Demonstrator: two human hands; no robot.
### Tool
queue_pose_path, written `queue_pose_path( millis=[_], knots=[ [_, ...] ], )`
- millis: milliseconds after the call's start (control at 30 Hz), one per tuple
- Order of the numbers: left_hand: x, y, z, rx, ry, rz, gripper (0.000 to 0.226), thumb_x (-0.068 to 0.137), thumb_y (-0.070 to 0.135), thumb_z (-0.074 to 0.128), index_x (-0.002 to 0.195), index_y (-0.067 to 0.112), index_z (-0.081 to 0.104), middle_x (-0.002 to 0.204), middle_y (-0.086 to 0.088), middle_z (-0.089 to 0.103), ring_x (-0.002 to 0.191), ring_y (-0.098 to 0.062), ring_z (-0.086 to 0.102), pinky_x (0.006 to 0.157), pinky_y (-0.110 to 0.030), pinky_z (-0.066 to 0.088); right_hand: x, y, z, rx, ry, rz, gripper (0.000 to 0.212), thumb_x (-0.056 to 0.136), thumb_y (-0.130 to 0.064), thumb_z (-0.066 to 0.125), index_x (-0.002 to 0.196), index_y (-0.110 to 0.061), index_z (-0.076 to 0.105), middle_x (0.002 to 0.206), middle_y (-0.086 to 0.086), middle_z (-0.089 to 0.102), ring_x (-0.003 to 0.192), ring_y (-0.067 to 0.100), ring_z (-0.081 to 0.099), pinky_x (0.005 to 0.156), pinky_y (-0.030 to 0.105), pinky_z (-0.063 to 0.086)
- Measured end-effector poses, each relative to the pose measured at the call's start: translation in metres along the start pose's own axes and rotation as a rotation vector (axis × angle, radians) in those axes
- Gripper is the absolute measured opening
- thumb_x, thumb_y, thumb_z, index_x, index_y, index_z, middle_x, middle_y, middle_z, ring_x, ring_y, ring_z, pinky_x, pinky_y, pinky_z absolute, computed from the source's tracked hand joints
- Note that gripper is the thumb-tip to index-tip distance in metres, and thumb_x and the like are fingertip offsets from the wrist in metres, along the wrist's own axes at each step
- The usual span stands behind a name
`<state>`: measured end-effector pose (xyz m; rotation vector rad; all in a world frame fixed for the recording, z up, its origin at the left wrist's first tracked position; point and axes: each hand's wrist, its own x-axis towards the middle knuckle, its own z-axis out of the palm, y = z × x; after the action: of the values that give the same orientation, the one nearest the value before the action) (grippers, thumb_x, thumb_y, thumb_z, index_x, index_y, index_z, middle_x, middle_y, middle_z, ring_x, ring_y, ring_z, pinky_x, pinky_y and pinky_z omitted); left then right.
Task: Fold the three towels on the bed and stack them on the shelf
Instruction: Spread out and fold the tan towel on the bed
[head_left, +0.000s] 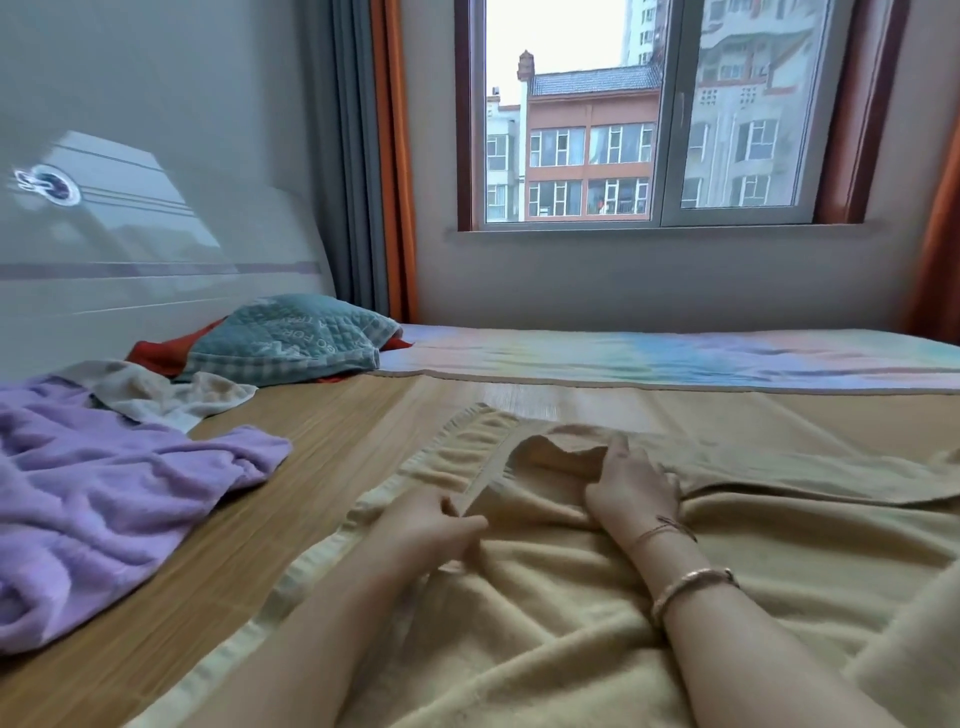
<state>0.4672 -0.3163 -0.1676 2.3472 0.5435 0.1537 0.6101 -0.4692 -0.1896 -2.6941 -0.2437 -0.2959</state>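
Beige towel (571, 623) (rumpled on bed (322, 441)) gripped by both hands.

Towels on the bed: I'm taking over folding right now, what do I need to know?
Left hand pinches a fold of the large yellow fleecy towel; right hand grips its turned-over edge.
Yellow towel lies spread and rumpled in front, not yet folded.
Crumpled lilac fluffy towel lies at left, the cream towel behind it, both untouched.
Nothing is folded yet. The shelf is out of view.
Left: fold all three, then stack them.
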Motion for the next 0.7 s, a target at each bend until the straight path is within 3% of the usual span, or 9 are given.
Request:
queue_pose_path(
  millis=[67, 133, 200, 267, 367, 433, 500, 567, 700],
  knots=[
    [0.015, 0.005, -0.004, -0.02, 0.018, -0.011, 0.03, 0.082, 0.05, 0.063, 0.084, 0.022, 0.052, 0.08, 0.004, 0.06, 0.065, -0.01, 0.054, 0.053, -0.025, 0.042, 0.004, 0.004, -0.004, 0.124, 0.027, -0.032, 0.038, 0.086, -0.021, 0.051, 0.123, -0.015, 0.052, 0.122, 0.012, 0.06, 0.122, 0.031, 0.05, 0.103, 0.04, 0.034],
    [0.042, 0.006, -0.008, 0.03, 0.173, -0.024, 0.038, 0.086, 0.054, 0.056, 0.102, 0.02, 0.053, 0.106, -0.003, 0.062, 0.092, -0.02, 0.058, 0.075, -0.031, 0.05, 0.006, 0.007, -0.007, 0.329, 0.082, -0.089, 0.01, 0.084, -0.02, 0.053, 0.092, -0.017, 0.059, 0.092, 0.01, 0.064, 0.105, 0.032, 0.059, 0.098, 0.042, 0.04],
    [0.071, 0.0, -0.01, 0.148, 0.334, -0.112, 0.061, 0.088, 0.058, 0.048, 0.132, 0.017, 0.042, 0.137, -0.006, 0.047, 0.126, -0.03, 0.04, 0.101, -0.042, 0.038, 0.007, 0.006, -0.009, 0.447, 0.111, -0.169, 0.008, 0.083, -0.02, 0.055, 0.076, -0.021, 0.051, 0.076, 0.003, 0.058, 0.09, 0.03, 0.059, 0.089, 0.04, 0.043],
    [0.088, -0.006, -0.008, 0.152, 0.334, -0.221, 0.077, 0.087, 0.06, 0.048, 0.144, 0.013, 0.027, 0.148, -0.008, 0.036, 0.135, -0.032, 0.031, 0.108, -0.045, 0.028, 0.004, 0.001, -0.01, 0.49, 0.071, -0.25, 0.009, 0.085, -0.02, 0.055, 0.08, -0.019, 0.048, 0.075, -0.001, 0.055, 0.084, 0.025, 0.056, 0.076, 0.033, 0.041],
    [0.098, -0.013, -0.002, 0.023, 0.353, -0.292, 0.073, 0.082, 0.057, 0.058, 0.135, 0.01, 0.04, 0.138, -0.01, 0.047, 0.126, -0.032, 0.042, 0.104, -0.043, 0.034, 0.002, -0.003, -0.003, 0.454, -0.044, -0.347, 0.015, 0.085, -0.023, 0.059, 0.095, -0.017, 0.048, 0.085, 0.0, 0.057, 0.086, 0.02, 0.056, 0.074, 0.032, 0.043],
    [0.093, -0.013, 0.001, -0.105, 0.36, -0.208, 0.048, 0.081, 0.05, 0.064, 0.106, 0.01, 0.057, 0.105, -0.007, 0.064, 0.1, -0.026, 0.059, 0.091, -0.036, 0.046, 0.004, -0.006, -0.001, 0.45, -0.039, -0.39, 0.012, 0.087, -0.021, 0.057, 0.095, -0.017, 0.049, 0.086, 0.002, 0.061, 0.084, 0.02, 0.058, 0.072, 0.031, 0.045],
    [0.079, -0.005, 0.002, -0.317, 0.243, -0.046, 0.02, 0.083, 0.026, 0.067, 0.082, 0.009, 0.058, 0.073, -0.003, 0.06, 0.065, -0.014, 0.06, 0.06, -0.023, 0.048, 0.004, -0.009, -0.009, 0.563, 0.001, -0.374, 0.011, 0.092, -0.025, 0.055, 0.085, -0.016, 0.054, 0.077, 0.001, 0.061, 0.077, 0.019, 0.058, 0.061, 0.027, 0.04],
    [0.062, 0.008, 0.0, -0.586, 0.035, 0.063, 0.005, 0.085, 0.002, 0.057, 0.082, 0.005, 0.056, 0.059, -0.004, 0.054, 0.044, -0.008, 0.053, 0.038, -0.016, 0.039, 0.002, -0.012, -0.023, 0.774, -0.043, -0.342, 0.022, 0.094, -0.031, 0.057, 0.077, -0.017, 0.059, 0.073, 0.0, 0.06, 0.07, 0.015, 0.055, 0.058, 0.025, 0.039],
    [0.045, 0.018, -0.009, -0.787, -0.446, 0.267, 0.021, 0.071, -0.003, 0.056, 0.089, 0.008, 0.061, 0.079, -0.012, 0.057, 0.08, -0.025, 0.055, 0.065, -0.022, 0.045, -0.003, -0.012, -0.038, 1.257, -0.369, -0.269, 0.016, 0.096, -0.02, 0.053, 0.088, -0.009, 0.061, 0.076, 0.013, 0.056, 0.066, 0.017, 0.053, 0.059, 0.028, 0.041]
  ],
)
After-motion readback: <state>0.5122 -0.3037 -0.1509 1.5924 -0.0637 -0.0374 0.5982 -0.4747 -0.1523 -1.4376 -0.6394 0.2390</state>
